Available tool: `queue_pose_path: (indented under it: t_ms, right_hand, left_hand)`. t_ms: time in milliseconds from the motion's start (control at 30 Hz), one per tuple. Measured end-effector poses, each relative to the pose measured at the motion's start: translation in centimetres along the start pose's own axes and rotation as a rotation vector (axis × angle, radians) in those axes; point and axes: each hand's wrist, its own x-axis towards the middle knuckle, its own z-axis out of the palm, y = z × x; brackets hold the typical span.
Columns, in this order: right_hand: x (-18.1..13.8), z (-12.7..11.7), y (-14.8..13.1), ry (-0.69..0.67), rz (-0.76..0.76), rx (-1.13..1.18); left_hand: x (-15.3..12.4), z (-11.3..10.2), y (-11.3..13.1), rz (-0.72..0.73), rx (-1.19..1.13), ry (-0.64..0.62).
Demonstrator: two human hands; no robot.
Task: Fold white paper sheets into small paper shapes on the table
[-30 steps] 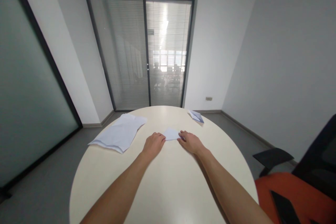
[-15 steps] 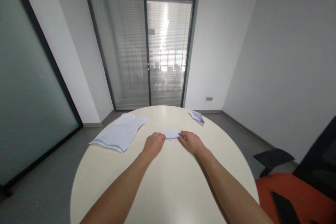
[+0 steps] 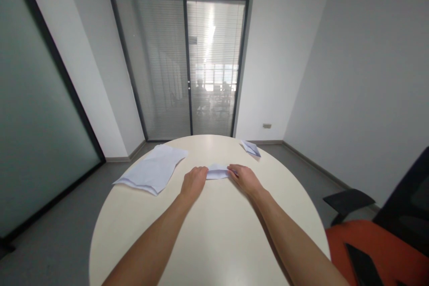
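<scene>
A small folded white paper (image 3: 217, 171) lies near the middle of the round cream table (image 3: 214, 241). My left hand (image 3: 193, 182) has its fingers curled over the paper's left end. My right hand (image 3: 244, 178) presses its fingertips on the paper's right end, fingers together. The paper sits between the two hands, partly lifted at its near edge, and both hands grip it.
A stack of white sheets (image 3: 152, 170) lies at the table's left. A folded paper piece (image 3: 250, 147) rests at the far right edge. An orange chair seat (image 3: 372, 254) with black armrest (image 3: 348, 199) stands at the right. Glass doors with blinds (image 3: 182, 65) are behind.
Both hands have closed in slightly on the small paper, and its near edge has been folded up, making it look narrower than before.
</scene>
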Motion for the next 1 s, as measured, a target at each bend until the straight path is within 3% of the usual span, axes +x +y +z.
queue_pose_path:
  t_ms: [233, 533, 1000]
  right_hand:
    - [0.1, 0.4, 0.6, 0.065, 0.021, 0.064]
    - [0.3, 0.6, 1.8, 0.257, 0.122, 0.265]
    - [0.3, 0.7, 2.1, 0.299, 0.121, 0.323]
  left_hand:
    - [-0.1, -0.3, 0.1, -0.025, -0.071, 0.047]
    - [0.0, 0.1, -0.3, -0.092, -0.074, 0.035]
    - [-0.1, -0.8, -0.3, -0.167, 0.017, 0.003]
